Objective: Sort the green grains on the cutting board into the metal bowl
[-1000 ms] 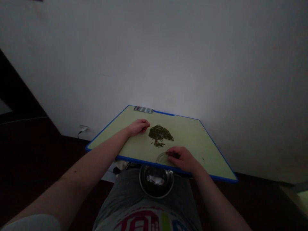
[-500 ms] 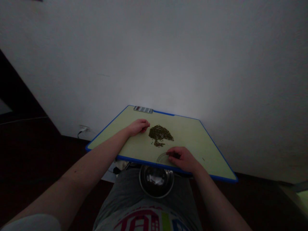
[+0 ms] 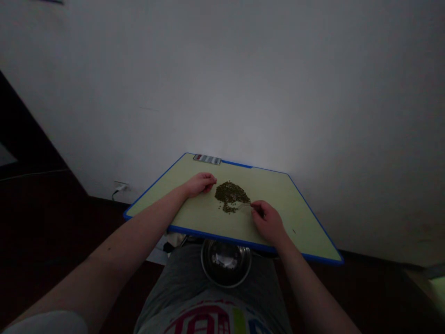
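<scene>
A pile of small dark green grains [image 3: 231, 195] lies in the middle of a pale green board with a blue rim [image 3: 295, 199] that rests across my lap. My left hand [image 3: 199, 183] lies on the board just left of the pile, fingers curled under, so whatever is inside them is hidden. My right hand [image 3: 267, 221] is at the pile's right edge, its fingers pinched on a small clear dish [image 3: 244, 204] that touches the grains.
A round metal bowl [image 3: 225, 262] sits on my lap under the board's near edge. A flat striped object [image 3: 207, 158] lies at the board's far edge. A white wall stands close behind, with a socket and plug [image 3: 120, 187] low on the left.
My right hand has moved from the board's near edge up to the pile's right side, taking the clear dish with it. The left hand has stayed put.
</scene>
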{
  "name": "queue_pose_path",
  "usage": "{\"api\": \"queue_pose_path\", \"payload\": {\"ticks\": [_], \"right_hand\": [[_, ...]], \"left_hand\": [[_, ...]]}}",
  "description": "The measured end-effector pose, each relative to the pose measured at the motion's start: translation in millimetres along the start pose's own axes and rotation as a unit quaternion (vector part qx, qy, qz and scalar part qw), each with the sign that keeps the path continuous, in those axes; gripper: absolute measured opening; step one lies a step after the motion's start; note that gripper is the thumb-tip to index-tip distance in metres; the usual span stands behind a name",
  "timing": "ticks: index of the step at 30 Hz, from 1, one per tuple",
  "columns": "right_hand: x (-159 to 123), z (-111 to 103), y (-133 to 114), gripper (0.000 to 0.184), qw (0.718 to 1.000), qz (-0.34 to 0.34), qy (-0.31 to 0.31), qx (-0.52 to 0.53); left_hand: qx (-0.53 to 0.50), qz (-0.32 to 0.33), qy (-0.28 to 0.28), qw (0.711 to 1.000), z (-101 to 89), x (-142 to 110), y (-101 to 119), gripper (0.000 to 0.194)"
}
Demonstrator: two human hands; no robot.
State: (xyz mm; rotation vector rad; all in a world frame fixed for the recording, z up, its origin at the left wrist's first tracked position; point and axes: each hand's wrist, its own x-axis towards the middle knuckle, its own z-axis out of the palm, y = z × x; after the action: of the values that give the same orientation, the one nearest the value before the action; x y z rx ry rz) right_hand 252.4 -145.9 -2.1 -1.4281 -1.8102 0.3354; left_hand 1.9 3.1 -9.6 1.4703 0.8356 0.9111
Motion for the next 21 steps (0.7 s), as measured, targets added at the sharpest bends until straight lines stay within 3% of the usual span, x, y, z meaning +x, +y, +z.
{"api": "queue_pose_path", "payload": {"ticks": [7,21], "right_hand": [[4.6,3.2,4.6,0.022,0.999,0.025,0.006,-0.043],[2.9,2.2,2.4,0.023,0.999,0.031,-0.015,-0.03]], "left_hand": [[-0.006,0.006,-0.006,1.0,1.1,-0.3,1.8,0.016],[0.0,0.009,-0.01,1.0,0.1,-0.8,1.8,0.017]]}}
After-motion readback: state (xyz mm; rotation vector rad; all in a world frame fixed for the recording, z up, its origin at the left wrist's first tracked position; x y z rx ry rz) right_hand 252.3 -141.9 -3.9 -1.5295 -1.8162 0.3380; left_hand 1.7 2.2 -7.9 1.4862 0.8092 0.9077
